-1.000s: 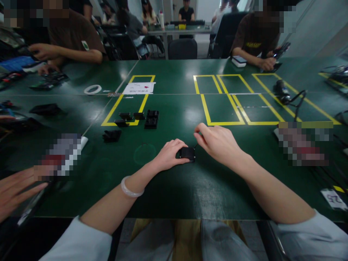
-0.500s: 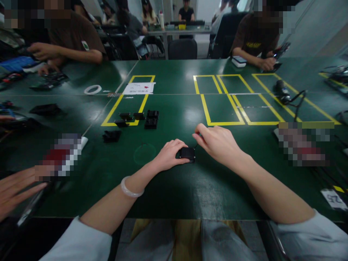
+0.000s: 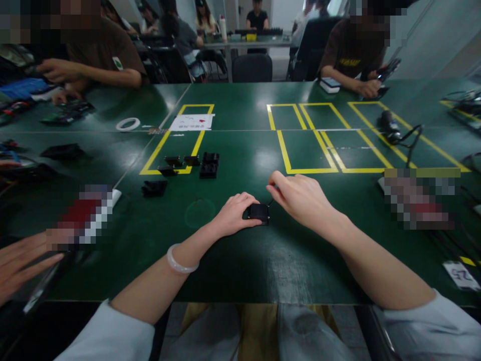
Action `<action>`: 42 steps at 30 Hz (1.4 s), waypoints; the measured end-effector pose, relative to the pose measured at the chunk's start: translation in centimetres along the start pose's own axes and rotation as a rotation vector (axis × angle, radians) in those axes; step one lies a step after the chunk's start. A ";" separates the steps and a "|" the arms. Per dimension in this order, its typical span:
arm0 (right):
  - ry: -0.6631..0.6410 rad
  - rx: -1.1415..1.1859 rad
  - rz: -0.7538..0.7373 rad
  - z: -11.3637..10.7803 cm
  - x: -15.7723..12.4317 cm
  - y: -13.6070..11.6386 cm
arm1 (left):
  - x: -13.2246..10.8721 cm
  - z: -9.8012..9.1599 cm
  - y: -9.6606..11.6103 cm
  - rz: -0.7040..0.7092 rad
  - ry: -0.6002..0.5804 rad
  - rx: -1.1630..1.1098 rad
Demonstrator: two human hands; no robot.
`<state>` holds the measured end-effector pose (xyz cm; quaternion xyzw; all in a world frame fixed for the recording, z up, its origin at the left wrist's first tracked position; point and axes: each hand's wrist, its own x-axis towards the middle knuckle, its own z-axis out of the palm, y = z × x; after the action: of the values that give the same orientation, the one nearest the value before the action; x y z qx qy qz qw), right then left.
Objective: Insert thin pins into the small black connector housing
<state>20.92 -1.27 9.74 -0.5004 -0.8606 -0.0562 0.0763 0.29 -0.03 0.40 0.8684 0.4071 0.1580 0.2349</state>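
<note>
My left hand (image 3: pixel 238 213) holds a small black rectangular block (image 3: pixel 259 213) down on the green table, thumb on the near side and fingers on the far side. Small bright points show at the block's right corners. My right hand (image 3: pixel 293 193) is raised just right of it, fingers curled in a pinch around a thin dark rod (image 3: pixel 271 202) that slants down to the block's upper right corner. The rod's kind is too small to tell, and most of it is hidden by the fingers.
Ahead to the left stand several small black parts (image 3: pixel 192 160) and a stacked black pair (image 3: pixel 209 165). A white paper (image 3: pixel 192 122) and a tape roll (image 3: pixel 128 124) lie farther off. Another person's hand (image 3: pixel 30 260) is at left. A cabled dark device (image 3: pixel 390 126) sits at right.
</note>
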 end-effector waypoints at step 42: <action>0.024 -0.049 0.019 0.4 0.0 0.1 | -0.1 0.3 -0.4 -0.011 0.004 0.005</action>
<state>20.98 -1.16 9.37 -0.5094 -0.8533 -0.0823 0.0748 0.11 0.07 -0.11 0.8663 0.4129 0.1575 0.2330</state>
